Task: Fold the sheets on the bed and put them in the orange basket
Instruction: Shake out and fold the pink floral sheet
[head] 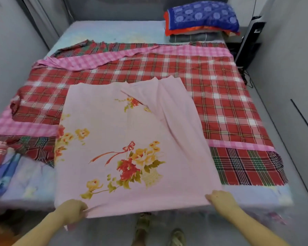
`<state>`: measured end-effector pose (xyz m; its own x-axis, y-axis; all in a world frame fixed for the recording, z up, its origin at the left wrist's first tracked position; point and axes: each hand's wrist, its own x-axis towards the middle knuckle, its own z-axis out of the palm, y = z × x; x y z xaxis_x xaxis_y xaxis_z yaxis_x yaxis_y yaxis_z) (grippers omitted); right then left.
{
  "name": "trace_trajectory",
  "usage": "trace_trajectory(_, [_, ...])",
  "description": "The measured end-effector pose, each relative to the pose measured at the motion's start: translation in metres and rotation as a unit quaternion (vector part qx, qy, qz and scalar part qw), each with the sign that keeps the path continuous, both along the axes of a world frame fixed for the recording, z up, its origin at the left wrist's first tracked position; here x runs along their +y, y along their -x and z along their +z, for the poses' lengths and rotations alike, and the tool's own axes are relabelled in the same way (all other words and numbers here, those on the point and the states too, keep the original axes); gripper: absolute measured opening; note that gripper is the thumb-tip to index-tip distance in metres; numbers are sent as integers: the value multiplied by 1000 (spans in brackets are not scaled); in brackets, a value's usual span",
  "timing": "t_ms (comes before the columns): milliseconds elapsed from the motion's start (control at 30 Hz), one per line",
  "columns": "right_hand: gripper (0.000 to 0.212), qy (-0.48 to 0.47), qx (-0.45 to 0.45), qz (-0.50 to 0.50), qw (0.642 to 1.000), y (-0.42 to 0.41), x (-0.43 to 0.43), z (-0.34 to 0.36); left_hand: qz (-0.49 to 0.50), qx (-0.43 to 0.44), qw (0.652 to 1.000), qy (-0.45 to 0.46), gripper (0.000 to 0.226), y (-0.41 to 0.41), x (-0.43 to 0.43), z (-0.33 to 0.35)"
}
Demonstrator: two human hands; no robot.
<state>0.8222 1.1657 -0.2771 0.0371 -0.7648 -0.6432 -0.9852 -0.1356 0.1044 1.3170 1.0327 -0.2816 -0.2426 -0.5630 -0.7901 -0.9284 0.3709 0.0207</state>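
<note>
Where the pink sheet [114, 125] ends, left hand [73, 211], right hand [220, 197] on corners.

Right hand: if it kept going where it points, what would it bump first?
The right hand points up-left, so it would likely slide over the pink floral sheet it grips, toward the printed bouquet. Nothing else seems in the way.

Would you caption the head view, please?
Left hand and right hand hold the pink sheet at its near edge, atop a plaid sheet.
</note>
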Motion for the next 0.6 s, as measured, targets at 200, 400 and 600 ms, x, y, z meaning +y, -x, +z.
trace_trajectory(200, [42, -190, -57, -195, 961, 1, 45, -28, -136, -20, 990, -34, 33, 65, -31, -12])
trace_trajectory(400, [18, -87, -96, -414, 901, 11, 65, -42, -242, -9, 970, 6, 29, 149, -86, -19])
trace_trajectory(600, [24, 62, -164, -677, 715, 27, 55, -90, -342, 72, 934, 75, 24, 265, -123, -71])
